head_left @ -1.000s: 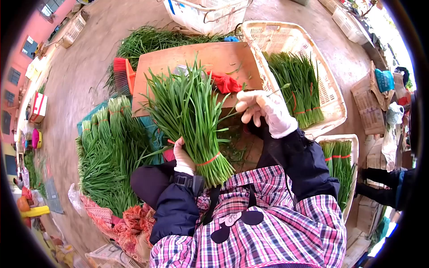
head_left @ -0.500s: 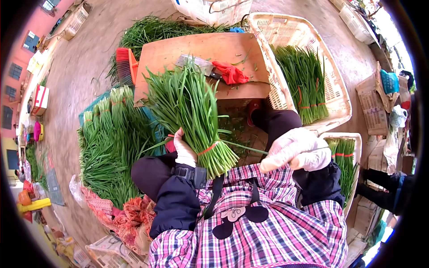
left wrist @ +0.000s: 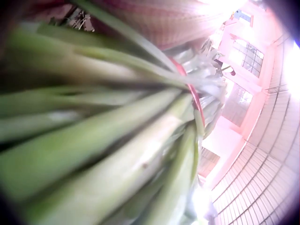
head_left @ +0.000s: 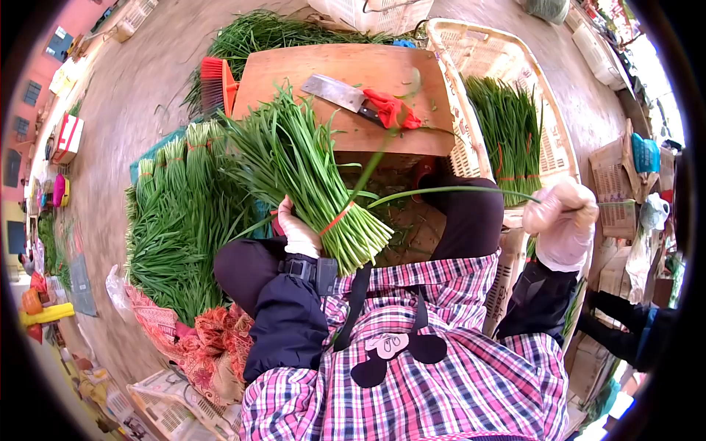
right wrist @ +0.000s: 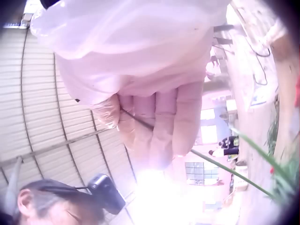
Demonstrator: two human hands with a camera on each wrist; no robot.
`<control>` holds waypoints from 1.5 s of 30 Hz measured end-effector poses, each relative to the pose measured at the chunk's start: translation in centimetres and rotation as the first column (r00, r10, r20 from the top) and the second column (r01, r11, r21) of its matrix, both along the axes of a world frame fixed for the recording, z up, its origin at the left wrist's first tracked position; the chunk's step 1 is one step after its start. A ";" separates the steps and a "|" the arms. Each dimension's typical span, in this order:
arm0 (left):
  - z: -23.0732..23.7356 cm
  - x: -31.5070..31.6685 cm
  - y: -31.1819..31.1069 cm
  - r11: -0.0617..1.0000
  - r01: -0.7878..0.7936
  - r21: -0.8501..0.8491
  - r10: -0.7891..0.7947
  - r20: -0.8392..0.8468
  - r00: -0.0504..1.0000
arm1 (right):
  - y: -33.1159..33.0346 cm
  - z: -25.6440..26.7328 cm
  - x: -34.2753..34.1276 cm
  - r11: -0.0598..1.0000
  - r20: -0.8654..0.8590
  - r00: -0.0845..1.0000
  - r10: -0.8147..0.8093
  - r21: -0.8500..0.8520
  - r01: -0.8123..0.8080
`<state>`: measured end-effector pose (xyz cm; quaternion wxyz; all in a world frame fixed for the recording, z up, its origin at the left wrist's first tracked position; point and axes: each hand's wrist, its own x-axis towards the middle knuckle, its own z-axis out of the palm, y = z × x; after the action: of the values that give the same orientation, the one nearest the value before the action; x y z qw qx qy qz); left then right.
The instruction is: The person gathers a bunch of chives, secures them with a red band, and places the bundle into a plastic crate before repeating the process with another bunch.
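In the head view a bundle of long green stalks [head_left: 294, 154], bound by a red band [head_left: 337, 219], lies tilted in the left hand [head_left: 296, 226], whose thumb shows at its near side. The gloved right hand [head_left: 562, 213] pinches the end of one long stalk [head_left: 448, 189], stretched sideways from the bundle. The right wrist view shows the right hand's fingers [right wrist: 161, 117] curled over that thin stalk [right wrist: 229, 173]. Stalk ends [left wrist: 93, 140] and the red band [left wrist: 192, 89] fill much of the left wrist view.
A cleaver [head_left: 334, 92] and a red cloth [head_left: 393, 109] lie on the wooden board [head_left: 412, 66]. Bound bundles [head_left: 507, 125] stand in a crate [head_left: 562, 147] at right. More green bundles [head_left: 184, 228] are piled at left, near a red brush [head_left: 213, 73].
The right hand has moved down, then out to the right, drawing a stalk away from the bundle. The left hand keeps its hold. The cleaver has come into fuller view.
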<state>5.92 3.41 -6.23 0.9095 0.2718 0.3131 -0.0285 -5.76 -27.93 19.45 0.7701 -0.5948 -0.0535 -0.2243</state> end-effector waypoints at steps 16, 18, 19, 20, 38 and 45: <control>1.7 -0.1 -0.2 0.980 0.151 -0.132 -0.146 0.049 0.988 | 8.5 -9.8 7.2 0.410 -0.233 0.967 0.105 -0.876 -0.256; 1.6 -0.2 -0.3 0.978 0.164 -0.130 -0.156 0.067 0.985 | 9.7 -11.5 8.5 0.384 -0.241 0.964 0.116 -0.884 -0.267; 1.5 -0.3 -0.5 0.977 0.168 -0.128 -0.159 0.076 0.984 | 10.1 -12.4 9.0 0.348 -0.248 0.962 0.116 -0.897 -0.273; 1.9 -0.4 -0.8 0.985 0.147 -0.088 -0.142 0.060 0.988 | 10.5 -13.2 9.6 0.351 -0.233 0.965 0.117 -0.899 -0.260; 2.3 -0.5 -1.1 0.941 0.233 -0.244 -0.215 0.099 0.972 | 9.4 -14.4 8.6 0.556 -0.253 0.941 0.225 -0.760 -0.337; 0.8 -0.5 -0.8 0.971 0.200 -0.134 -0.187 0.103 0.977 | 6.1 -14.6 7.5 0.869 -0.447 0.864 0.234 -0.303 -0.392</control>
<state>5.45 2.65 -5.46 0.9327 0.2356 0.2414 -0.1273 1.71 -21.78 4.82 0.6596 -0.7493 -0.0373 0.0460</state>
